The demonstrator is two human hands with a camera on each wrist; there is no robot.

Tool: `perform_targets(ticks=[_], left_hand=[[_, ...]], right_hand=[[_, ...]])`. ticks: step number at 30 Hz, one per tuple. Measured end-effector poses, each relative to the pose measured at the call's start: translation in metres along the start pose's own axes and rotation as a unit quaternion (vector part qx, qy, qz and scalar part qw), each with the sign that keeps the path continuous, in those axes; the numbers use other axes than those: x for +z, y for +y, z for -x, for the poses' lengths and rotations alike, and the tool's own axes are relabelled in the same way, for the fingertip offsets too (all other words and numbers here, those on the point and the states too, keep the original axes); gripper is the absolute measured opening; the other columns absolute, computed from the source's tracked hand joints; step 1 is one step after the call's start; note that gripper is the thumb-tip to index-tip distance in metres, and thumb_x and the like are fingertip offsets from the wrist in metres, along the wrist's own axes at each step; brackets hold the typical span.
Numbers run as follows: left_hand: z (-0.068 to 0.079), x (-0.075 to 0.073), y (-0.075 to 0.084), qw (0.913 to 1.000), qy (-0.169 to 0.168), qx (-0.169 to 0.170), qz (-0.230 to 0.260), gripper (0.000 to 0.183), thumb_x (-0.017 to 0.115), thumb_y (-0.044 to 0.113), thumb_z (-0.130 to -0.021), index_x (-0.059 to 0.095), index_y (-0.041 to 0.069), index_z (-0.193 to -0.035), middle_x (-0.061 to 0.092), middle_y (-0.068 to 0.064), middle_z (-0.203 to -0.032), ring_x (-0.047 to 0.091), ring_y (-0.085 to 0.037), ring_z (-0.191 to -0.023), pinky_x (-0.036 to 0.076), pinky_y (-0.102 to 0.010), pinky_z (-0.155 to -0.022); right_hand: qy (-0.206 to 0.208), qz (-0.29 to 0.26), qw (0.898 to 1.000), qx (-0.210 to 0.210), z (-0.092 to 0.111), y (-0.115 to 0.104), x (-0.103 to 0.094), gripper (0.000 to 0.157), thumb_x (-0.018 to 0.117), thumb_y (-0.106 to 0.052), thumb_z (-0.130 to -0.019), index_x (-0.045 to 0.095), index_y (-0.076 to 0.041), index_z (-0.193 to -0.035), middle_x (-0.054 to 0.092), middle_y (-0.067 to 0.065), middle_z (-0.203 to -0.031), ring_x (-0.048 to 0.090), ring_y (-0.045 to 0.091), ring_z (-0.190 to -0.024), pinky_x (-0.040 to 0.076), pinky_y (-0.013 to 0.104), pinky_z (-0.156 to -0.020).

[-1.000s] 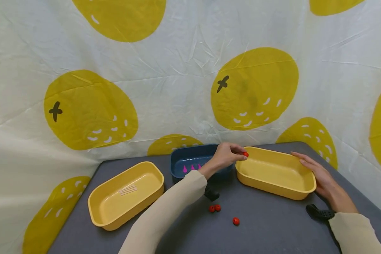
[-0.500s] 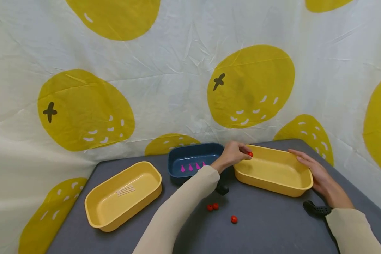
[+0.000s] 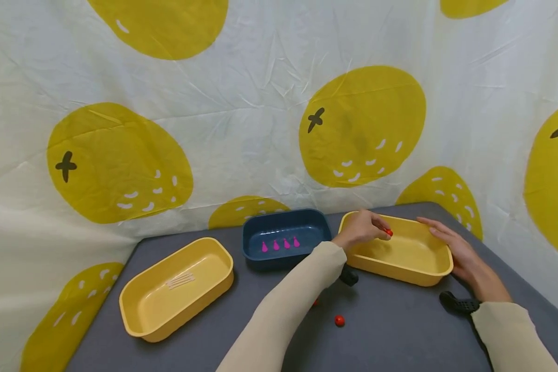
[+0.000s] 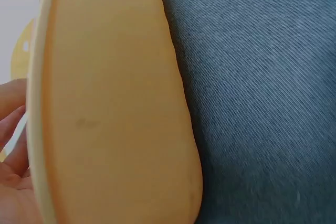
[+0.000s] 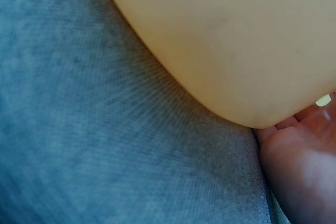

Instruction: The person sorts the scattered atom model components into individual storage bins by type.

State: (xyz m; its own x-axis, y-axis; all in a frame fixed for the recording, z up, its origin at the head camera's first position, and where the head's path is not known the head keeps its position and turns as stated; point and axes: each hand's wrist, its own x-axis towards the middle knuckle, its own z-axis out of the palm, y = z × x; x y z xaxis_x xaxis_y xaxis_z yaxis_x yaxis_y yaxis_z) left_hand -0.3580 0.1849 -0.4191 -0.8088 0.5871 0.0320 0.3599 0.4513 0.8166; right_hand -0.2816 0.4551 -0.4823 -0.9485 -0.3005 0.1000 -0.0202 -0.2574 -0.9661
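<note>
My left hand pinches a small red bead over the inside of the right yellow bin. In the left wrist view that bin's outer wall fills the left half, with fingers beyond its rim. My right hand rests along the same bin's right end, fingers extended at the rim. The right wrist view has part of the palm close against the bin's rounded corner. Another red bead lies on the grey table, and one more is mostly hidden by the left sleeve.
A dark blue bin with several pink pear-shaped pieces stands at the back middle. Left of it sits another yellow bin holding several thin pale sticks. A white cloth with yellow fruit prints hangs behind the table.
My left hand has moved right with the red bead, from the right bin's left rim to over its inside. The left sleeve now covers part of the loose beads. The right hand stays at the bin.
</note>
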Motion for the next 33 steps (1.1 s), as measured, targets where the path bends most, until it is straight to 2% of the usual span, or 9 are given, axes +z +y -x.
perform_targets(ticks=[4, 11, 14, 20, 27, 33], left_hand=[[-0.004, 0.009, -0.003, 0.9998, -0.016, -0.006, 0.006, 0.008, 0.086, 0.015, -0.084, 0.083, 0.015, -0.092, 0.073, 0.010, -0.084, 0.061, -0.006, -0.075, 0.049, -0.019, -0.066], [-0.003, 0.020, 0.003, 0.9973, -0.042, -0.014, -0.059, 0.008, 0.085, 0.013, -0.084, 0.083, 0.014, -0.091, 0.071, 0.006, -0.070, 0.057, -0.008, -0.058, 0.042, -0.016, -0.054], [-0.002, 0.023, 0.003, 0.9958, -0.050, -0.024, -0.072, 0.009, 0.087, 0.015, -0.082, 0.084, 0.012, -0.090, 0.069, 0.005, -0.067, 0.054, -0.008, -0.059, 0.041, -0.016, -0.054], [-0.003, 0.027, 0.001, 0.9964, -0.048, -0.032, -0.062, 0.012, 0.088, 0.015, -0.081, 0.084, 0.010, -0.091, 0.070, 0.001, -0.068, 0.054, -0.010, -0.062, 0.041, -0.018, -0.055], [-0.005, 0.031, 0.003, 0.9956, -0.050, -0.020, -0.077, 0.009, 0.085, 0.017, -0.084, 0.084, 0.012, -0.091, 0.066, 0.006, -0.068, 0.052, -0.008, -0.065, 0.041, -0.017, -0.056], [-0.009, 0.036, 0.005, 0.9955, -0.058, -0.029, -0.069, 0.007, 0.083, 0.013, -0.085, 0.084, 0.014, -0.093, 0.068, 0.005, -0.067, 0.053, -0.010, -0.058, 0.041, -0.017, -0.053]], right_hand=[[-0.003, 0.003, 1.000, -0.002, 0.000, 0.002, -0.001, 0.049, 0.027, -0.017, -0.115, 0.032, -0.023, -0.163, 0.060, -0.018, -0.139, 0.066, 0.007, -0.121, 0.061, 0.032, -0.092], [0.006, 0.008, 1.000, -0.006, 0.002, 0.000, 0.000, 0.049, 0.027, -0.017, -0.115, 0.033, -0.023, -0.163, 0.058, -0.020, -0.139, 0.066, 0.006, -0.120, 0.060, 0.031, -0.091], [0.007, 0.002, 1.000, -0.009, 0.002, 0.001, 0.001, 0.048, 0.027, -0.016, -0.115, 0.036, -0.024, -0.161, 0.060, -0.019, -0.139, 0.066, 0.007, -0.120, 0.061, 0.031, -0.091], [0.017, 0.003, 1.000, -0.009, -0.001, 0.000, 0.006, 0.047, 0.029, -0.016, -0.115, 0.038, -0.022, -0.161, 0.061, -0.018, -0.137, 0.067, 0.007, -0.119, 0.061, 0.032, -0.092], [0.036, 0.012, 0.999, 0.001, -0.001, -0.002, 0.007, 0.047, 0.030, -0.017, -0.115, 0.038, -0.023, -0.160, 0.060, -0.018, -0.136, 0.067, 0.006, -0.117, 0.061, 0.031, -0.090], [0.030, 0.005, 1.000, 0.000, 0.000, -0.002, 0.005, 0.047, 0.029, -0.016, -0.115, 0.039, -0.023, -0.160, 0.060, -0.018, -0.137, 0.067, 0.007, -0.118, 0.061, 0.032, -0.090]])
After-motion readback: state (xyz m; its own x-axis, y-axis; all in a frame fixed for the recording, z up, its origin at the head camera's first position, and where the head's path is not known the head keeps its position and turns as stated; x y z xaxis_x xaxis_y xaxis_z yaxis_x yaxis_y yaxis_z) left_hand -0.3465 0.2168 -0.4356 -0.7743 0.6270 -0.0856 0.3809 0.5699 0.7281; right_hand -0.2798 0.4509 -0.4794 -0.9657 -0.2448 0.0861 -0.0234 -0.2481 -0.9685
